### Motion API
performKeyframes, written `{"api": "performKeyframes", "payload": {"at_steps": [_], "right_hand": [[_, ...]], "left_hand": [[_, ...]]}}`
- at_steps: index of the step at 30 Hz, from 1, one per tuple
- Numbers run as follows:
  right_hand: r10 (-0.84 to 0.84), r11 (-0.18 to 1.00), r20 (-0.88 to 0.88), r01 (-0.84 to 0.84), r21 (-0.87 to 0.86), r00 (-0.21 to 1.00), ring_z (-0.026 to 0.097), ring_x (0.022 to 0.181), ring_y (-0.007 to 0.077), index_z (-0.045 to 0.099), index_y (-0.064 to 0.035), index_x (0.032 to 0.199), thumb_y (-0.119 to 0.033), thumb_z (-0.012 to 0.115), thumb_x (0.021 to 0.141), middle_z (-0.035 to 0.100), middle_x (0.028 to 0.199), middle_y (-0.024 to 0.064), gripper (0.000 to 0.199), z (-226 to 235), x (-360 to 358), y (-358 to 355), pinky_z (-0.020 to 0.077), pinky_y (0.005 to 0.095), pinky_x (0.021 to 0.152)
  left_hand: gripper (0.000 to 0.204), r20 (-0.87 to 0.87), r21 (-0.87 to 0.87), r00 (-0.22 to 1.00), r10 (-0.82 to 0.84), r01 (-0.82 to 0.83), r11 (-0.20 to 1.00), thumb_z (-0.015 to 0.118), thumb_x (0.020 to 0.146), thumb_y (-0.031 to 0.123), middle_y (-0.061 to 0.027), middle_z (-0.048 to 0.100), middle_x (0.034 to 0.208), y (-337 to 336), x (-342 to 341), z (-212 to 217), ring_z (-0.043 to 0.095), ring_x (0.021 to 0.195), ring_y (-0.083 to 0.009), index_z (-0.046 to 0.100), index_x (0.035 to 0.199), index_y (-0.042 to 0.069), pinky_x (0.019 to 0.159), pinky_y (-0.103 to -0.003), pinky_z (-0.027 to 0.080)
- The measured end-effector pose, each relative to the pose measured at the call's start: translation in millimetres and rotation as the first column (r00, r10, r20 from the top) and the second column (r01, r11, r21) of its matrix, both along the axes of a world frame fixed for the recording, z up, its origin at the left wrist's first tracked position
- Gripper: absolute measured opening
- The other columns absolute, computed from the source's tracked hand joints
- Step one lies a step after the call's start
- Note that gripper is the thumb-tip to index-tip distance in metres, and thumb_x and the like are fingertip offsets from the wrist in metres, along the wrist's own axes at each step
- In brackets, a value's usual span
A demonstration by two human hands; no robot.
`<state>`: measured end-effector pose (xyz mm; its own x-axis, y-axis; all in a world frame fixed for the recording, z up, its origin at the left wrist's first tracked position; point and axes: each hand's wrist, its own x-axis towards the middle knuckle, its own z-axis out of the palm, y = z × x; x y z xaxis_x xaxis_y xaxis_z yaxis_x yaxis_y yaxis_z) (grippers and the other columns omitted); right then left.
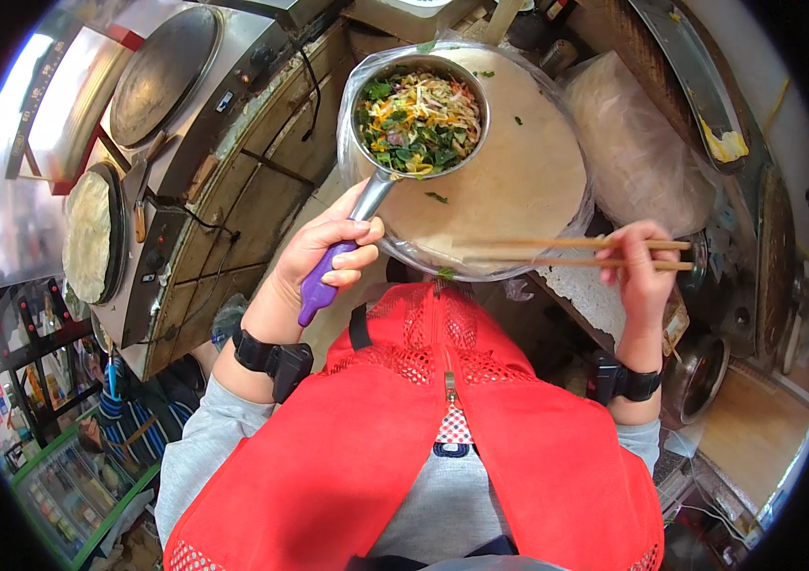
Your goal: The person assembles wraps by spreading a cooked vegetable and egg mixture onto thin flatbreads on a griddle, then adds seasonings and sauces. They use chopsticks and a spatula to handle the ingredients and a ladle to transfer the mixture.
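My left hand (333, 249) is wrapped round the purple handle of a metal saucepan (382, 183). Chopped greens and shredded vegetables (419, 122) fill the pan, which is over the left part of a stack of round, pale flatbreads (509, 181) lined with clear plastic. A pair of long wooden chopsticks (556, 252) is gripped in my right hand (640, 266), to the right of the stack. Their tips point left over the near edge of the flatbreads and look blurred. Small green scraps lie on the top flatbread.
At the left, a counter carries a round griddle (165, 76) and another with a pale flatbread (90, 238) on it. A wooden-handled spatula (141, 205) lies between them. A plastic-wrapped bundle (637, 143) sits right of the stack. A metal pot (697, 379) stands near my right forearm.
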<state>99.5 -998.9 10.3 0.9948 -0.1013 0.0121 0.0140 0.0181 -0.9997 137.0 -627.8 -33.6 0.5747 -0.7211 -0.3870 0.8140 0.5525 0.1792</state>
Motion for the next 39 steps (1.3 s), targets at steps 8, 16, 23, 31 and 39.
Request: {"api": "performKeyframes", "payload": {"at_steps": [8,16,23,31,39], "right_hand": [[0.175,0.980,-0.314,-0.197,-0.038,0.933,0.060,0.054,0.0116,0.061,-0.0010,0.083,-0.010,0.060,0.091,0.065,0.071,0.0076,0.012,-51,-20,19,0.0444,0.0224,0.045],[-0.015,0.997,-0.214,0.029,0.066,0.977,0.060,0.050,0.0182,0.055,-0.0009,0.085,-0.015,0.051,0.096,0.063,0.071,0.0140,0.018,-52,-14,3,0.0463,0.0276,0.044],[-0.173,0.981,0.147,0.157,0.114,0.974,0.061,0.057,0.0172,0.057,-0.0025,0.090,-0.014,0.054,0.095,0.063,0.075,0.0117,0.013,-21,43,28,0.0478,0.0254,0.051],[0.150,0.862,0.057,-0.102,-0.497,0.987,0.053,0.057,0.0073,0.059,-0.0010,0.080,-0.009,0.061,0.090,0.061,0.068,0.0029,0.013,-13,110,43,0.0423,0.0226,0.054],[-0.023,0.997,-0.273,0.042,0.063,0.962,0.059,0.051,0.0129,0.057,-0.0012,0.086,-0.018,0.059,0.093,0.064,0.071,0.0107,0.018,-56,84,18,0.0476,0.0234,0.046]], "left_hand": [[0.067,0.018,-0.035,0.999,0.028,-0.027,0.999,0.043,0.092,0.002,-0.0051,0.039,0.082,6,-3,2,0.036,0.053,-0.0082,0.015,0.149,0.024,0.036,-0.018,0.032],[0.070,0.003,-0.029,0.999,0.043,-0.043,0.999,0.044,0.091,0.001,-0.0059,0.040,0.082,8,-8,2,0.037,0.051,-0.0086,0.013,0.149,0.025,0.035,-0.018,0.032],[0.074,0.036,0.057,0.999,-0.008,0.006,0.998,0.045,0.089,-0.001,-0.0082,0.043,0.085,-10,-7,3,0.037,0.051,-0.0089,0.011,0.150,0.024,0.035,-0.018,0.032],[0.076,0.097,0.120,0.991,-0.092,0.080,0.990,0.048,0.088,-0.001,-0.0065,0.042,0.080,-32,1,7,0.039,0.050,-0.0099,0.011,0.149,0.023,0.036,-0.019,0.032],[0.073,0.083,0.075,0.993,-0.079,0.073,0.995,0.050,0.087,-0.002,-0.0049,0.045,0.078,-53,2,-3,0.042,0.051,-0.0099,0.015,0.146,0.023,0.039,-0.021,0.035]]}}
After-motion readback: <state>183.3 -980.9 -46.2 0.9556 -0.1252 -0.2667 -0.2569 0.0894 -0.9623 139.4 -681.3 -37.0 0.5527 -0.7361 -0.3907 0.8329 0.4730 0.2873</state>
